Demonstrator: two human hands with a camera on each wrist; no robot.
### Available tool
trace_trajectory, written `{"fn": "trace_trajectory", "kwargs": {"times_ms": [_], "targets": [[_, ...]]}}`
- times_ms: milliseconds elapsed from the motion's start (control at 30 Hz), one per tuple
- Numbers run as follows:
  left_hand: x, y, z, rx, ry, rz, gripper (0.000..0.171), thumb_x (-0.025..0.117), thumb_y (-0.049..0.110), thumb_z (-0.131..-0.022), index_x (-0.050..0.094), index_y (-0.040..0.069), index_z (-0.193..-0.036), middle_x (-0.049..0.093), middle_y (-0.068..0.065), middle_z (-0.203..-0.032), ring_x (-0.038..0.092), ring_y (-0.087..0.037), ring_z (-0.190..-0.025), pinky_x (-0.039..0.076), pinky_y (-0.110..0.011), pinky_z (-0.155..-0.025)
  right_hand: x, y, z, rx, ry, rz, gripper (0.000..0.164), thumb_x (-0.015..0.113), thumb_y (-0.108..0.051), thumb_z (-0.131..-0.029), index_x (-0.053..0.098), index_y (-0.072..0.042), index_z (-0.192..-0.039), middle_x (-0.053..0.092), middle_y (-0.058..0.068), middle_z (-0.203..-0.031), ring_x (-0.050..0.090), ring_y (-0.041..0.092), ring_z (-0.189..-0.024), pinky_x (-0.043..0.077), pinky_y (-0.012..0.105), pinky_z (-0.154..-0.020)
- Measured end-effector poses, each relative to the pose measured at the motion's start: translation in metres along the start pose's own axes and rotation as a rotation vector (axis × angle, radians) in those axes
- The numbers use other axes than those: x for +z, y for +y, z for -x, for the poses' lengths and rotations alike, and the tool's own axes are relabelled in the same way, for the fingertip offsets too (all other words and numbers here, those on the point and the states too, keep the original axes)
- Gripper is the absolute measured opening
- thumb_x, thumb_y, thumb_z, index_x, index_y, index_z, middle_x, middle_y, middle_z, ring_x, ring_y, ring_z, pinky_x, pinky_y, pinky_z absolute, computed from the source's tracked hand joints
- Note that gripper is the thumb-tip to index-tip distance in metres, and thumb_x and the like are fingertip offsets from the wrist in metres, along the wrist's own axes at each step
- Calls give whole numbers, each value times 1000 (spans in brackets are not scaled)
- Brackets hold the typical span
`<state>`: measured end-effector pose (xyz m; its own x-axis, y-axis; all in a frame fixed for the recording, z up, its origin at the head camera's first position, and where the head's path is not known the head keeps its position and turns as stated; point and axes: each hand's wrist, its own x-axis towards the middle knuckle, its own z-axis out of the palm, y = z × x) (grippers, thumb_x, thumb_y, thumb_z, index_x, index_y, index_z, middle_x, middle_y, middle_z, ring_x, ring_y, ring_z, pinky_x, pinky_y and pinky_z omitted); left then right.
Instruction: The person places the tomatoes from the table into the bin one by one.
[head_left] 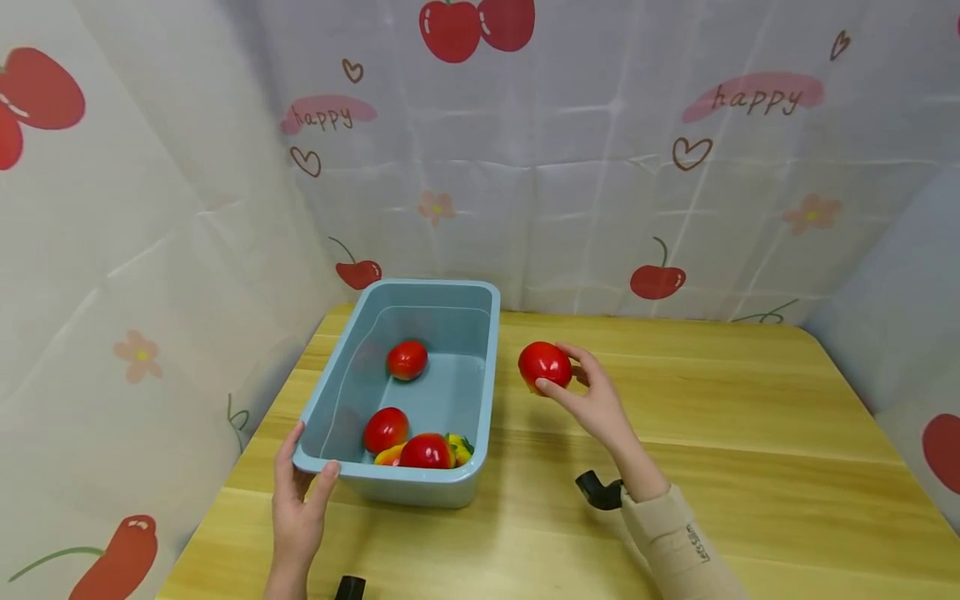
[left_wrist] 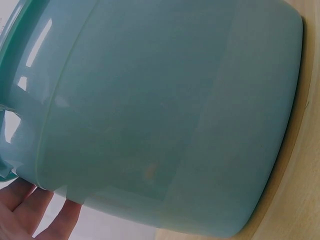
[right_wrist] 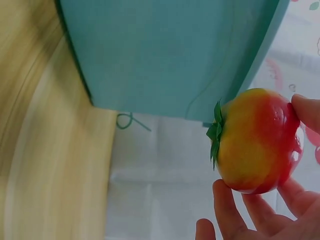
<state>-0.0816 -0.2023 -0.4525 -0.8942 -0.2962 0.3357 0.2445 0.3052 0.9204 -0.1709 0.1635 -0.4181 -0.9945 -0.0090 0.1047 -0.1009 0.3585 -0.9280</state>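
My left hand (head_left: 297, 508) holds the near left corner of a light blue plastic bin (head_left: 489, 367), its thumb at the front rim and its fingers around the left side. In the left wrist view those fingers (left_wrist: 37, 205) show beside the bin's wall. Raised just right of the bin, a glossy red tomato (head_left: 543, 367) is pinched between the thumb and fingers of my right hand (head_left: 600, 404). Seen from the right wrist, this tomato (right_wrist: 257, 142) is yellowish toward its green leafy end. Inside the bin lie more red fruits, one farther back (head_left: 407, 360) and others near the front.
A yellow piece with green (head_left: 459, 450) sits at the bin's near right corner, partly behind the rim. The bin stands on a wooden table (head_left: 720, 417). White cherry-print curtains (head_left: 525, 208) enclose the back and sides. A black strap piece (head_left: 598, 492) shows by the right wrist.
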Motion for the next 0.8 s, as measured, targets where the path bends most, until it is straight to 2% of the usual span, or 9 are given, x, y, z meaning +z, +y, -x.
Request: {"fn": "trace_trajectory", "kwargs": {"times_ms": [367,600,800], "targets": [[0,-2,0,-17,5,15,65,56,-2,-90,31,16,-147,36,-2,-138,42,-15,-112,38,-9,-87,10,-26,9,-62,-25,-18,63,74,-37,-80,46,-23,-135,43,4,-138,44,31,-118,43,53,-87],[-1,-1,-1,-11,6,23,65,56,-2,-90,31,15,-147,36,2,-137,43,-14,-112,38,-10,-87,19,-40,14,-93,-41,-52,61,74,-37,-79,47,-29,-133,44,-1,-135,44,28,-118,50,46,-80],[0,-2,-1,-14,4,18,65,56,-1,-90,31,16,-147,36,2,-139,42,-14,-112,38,-10,-87,30,-48,19,-120,-63,-94,61,74,-30,-81,47,-24,-135,45,1,-135,44,28,-119,50,44,-80]]}}
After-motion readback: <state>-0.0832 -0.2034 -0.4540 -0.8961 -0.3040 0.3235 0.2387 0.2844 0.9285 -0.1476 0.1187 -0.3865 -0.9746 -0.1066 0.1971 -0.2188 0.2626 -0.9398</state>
